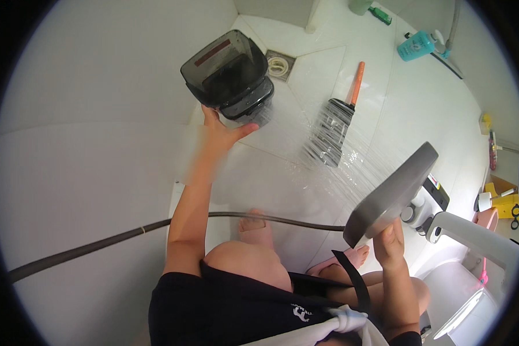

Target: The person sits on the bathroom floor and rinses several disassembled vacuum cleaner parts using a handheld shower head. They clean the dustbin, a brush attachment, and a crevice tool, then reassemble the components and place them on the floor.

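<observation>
My left hand [225, 132] holds up a dark, see-through plastic tank [229, 71] from below, tilted, near the wall. Wet beads show on its lower end. In my right hand [390, 246] is a large grey shower head [391, 194], gripped by its lower part. Fine jets of water leave it towards the upper left, reaching the tank's lower end. Between the two, on the wet floor, lies a black slatted piece [334, 129] with an orange handle [358, 82]; spray partly veils it, so its kind is unclear.
A dark hose [112, 242] crosses low in front of me. Behind the tank is a round floor drain [278, 66]. A turquoise pump bottle [415, 46] stands at the upper right. A white arm-like fixture [471, 233] and a white toilet [452, 294] are at my right.
</observation>
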Demonstrator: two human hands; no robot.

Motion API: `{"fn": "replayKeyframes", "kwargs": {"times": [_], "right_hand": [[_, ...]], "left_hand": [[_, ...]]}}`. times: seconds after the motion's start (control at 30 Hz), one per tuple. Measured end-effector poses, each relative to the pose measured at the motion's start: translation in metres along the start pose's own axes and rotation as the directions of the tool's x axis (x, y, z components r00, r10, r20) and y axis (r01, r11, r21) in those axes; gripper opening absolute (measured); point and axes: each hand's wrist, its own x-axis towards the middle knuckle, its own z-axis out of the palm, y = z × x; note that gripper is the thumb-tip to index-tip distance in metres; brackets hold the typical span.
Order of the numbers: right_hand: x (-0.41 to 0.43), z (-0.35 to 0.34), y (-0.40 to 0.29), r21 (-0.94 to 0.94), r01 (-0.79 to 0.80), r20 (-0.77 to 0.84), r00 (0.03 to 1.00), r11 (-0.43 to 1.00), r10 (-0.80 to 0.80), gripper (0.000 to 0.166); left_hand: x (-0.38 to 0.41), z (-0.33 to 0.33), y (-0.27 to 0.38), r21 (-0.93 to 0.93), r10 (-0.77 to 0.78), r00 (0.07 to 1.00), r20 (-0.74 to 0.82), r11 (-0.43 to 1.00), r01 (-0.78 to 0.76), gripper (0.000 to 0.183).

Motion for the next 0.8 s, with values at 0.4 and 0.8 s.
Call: {"fn": "replayKeyframes", "kwargs": {"times": [0.4,0.8], "right_hand": [[-0.027,-0.029,-0.088,-0.158,0.121,0.036,0.993,0.980,-0.117,0.072],[-0.015,-0.023,-0.078,-0.141,0.017,0.043,0.999,0.990,-0.011,0.065]], "left_hand": [[0.009,0.067,0.026,0.158,0.447,0.884,0.136,0.871,-0.465,0.091],[0.013,0.084,0.034,0.287,0.555,0.781,0.287,0.728,-0.622,0.094]]}}
